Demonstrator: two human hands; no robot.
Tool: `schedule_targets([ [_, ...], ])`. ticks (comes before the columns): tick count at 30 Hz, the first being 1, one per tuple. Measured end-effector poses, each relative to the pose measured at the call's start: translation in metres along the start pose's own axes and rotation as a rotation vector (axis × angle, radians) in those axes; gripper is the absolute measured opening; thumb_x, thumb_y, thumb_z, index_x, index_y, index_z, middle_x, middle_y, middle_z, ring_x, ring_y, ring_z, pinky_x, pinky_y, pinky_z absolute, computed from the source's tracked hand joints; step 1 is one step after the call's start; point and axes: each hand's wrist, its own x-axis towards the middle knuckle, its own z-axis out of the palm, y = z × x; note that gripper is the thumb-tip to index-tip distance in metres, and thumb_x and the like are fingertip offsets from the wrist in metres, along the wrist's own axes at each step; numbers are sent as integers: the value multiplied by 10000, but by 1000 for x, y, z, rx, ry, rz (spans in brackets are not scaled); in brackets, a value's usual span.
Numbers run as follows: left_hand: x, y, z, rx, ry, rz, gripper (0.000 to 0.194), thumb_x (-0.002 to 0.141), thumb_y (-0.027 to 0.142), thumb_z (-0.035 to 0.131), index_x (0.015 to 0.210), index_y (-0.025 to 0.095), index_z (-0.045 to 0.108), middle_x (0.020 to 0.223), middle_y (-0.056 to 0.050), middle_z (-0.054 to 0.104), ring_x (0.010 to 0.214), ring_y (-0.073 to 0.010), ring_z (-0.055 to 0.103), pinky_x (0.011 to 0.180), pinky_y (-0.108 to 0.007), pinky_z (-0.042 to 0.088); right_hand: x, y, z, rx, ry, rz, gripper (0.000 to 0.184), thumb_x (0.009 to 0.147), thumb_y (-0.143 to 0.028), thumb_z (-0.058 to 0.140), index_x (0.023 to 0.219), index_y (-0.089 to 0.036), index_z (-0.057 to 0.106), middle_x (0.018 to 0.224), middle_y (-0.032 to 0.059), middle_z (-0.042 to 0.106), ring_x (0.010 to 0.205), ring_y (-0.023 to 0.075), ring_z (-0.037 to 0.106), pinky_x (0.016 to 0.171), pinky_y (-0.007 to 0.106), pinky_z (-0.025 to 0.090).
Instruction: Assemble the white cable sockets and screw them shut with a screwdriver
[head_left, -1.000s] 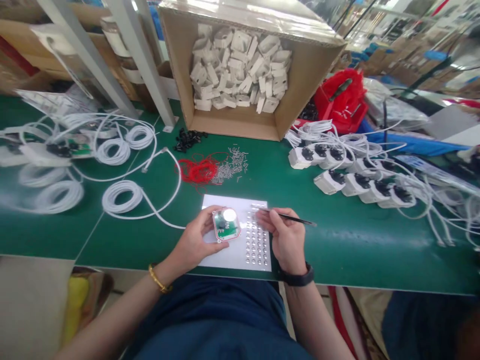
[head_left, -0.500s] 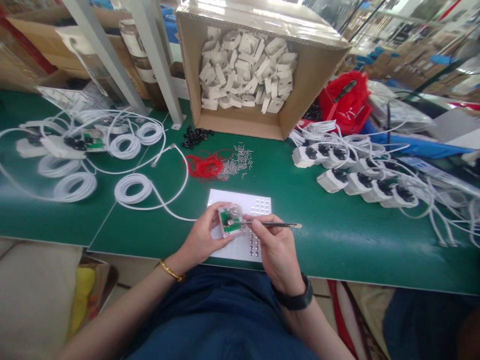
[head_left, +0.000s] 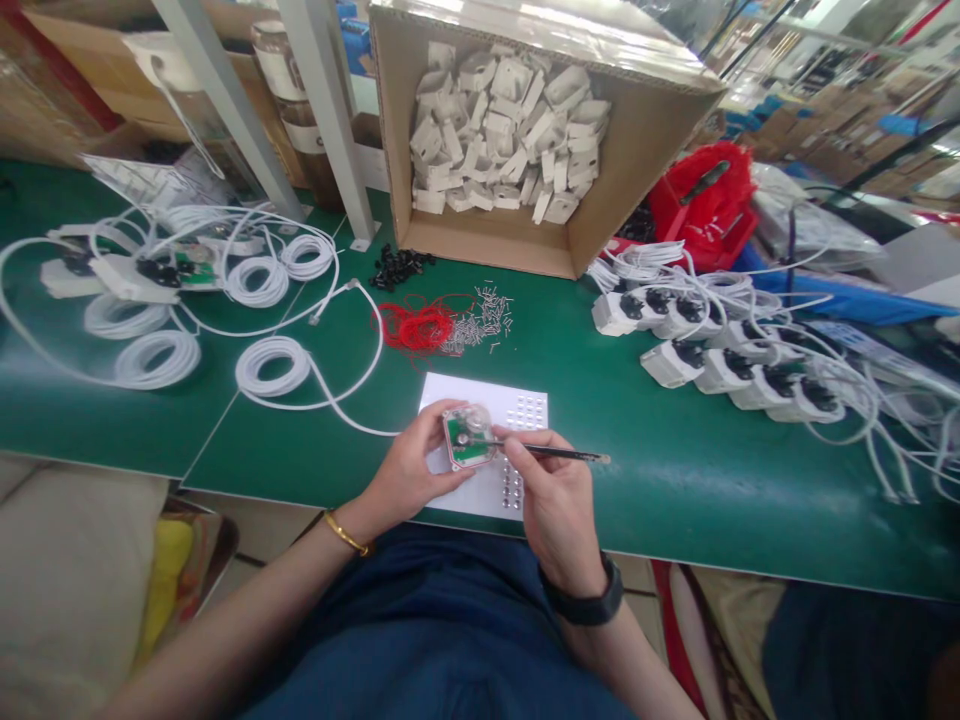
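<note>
My left hand (head_left: 412, 462) is closed around the edges of a small housing (head_left: 457, 452) with a green circuit board and a clear dome inside. It is held tilted above a white sheet (head_left: 441, 500) that carries rows of small shiny round pieces (head_left: 511, 490). Between the thumb and fingers of my right hand (head_left: 555, 490) is a pair of slim dark tweezers (head_left: 559, 452). Their tip reaches into the housing, over the board; whether it grips anything there is too small to tell. A white cable (head_left: 349, 415) runs from a coil toward my left hand.
Beyond the sheet lie red rings (head_left: 416, 327), loose screws (head_left: 491, 312) and black parts (head_left: 400, 267). A cardboard box (head_left: 487, 245) of white housings stands behind. Coiled cables (head_left: 274, 367) lie left; cabled white units (head_left: 727, 372) stand in rows at right, near a red bin (head_left: 712, 215).
The whole view has shifted slightly. Both hands keep nearly the same pose, with the tweezers' tip still inside the housing.
</note>
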Motion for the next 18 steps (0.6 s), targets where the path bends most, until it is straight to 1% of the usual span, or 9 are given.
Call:
schedule_targets([
  [5, 0, 1, 0, -1, 0, -2, 605, 719, 188, 696, 1235, 191, 380, 1277, -116, 496, 1177, -241, 514, 1009, -412, 439, 0, -1, 0, -23, 0, -3, 169, 655, -269, 759, 736, -181, 640, 893, 71, 715, 865, 212, 644, 869, 405, 470],
  [12, -2, -5, 0, 16, 30, 14, 628, 716, 210, 696, 1258, 197, 380, 1278, -118, 495, 1170, -249, 519, 1000, -426, 452, 1, -1, 0, -44, -11, -13, 161, 659, -272, 752, 742, -184, 645, 894, 70, 715, 867, 219, 647, 859, 407, 480],
  [18, -4, -8, 2, 40, 65, 45, 650, 730, 225, 702, 1279, 212, 354, 1298, -123, 459, 1190, -252, 501, 984, -417, 465, 4, -4, 1, -56, -15, -21, 141, 663, -258, 750, 741, -182, 660, 868, 59, 718, 847, 204, 649, 846, 375, 481],
])
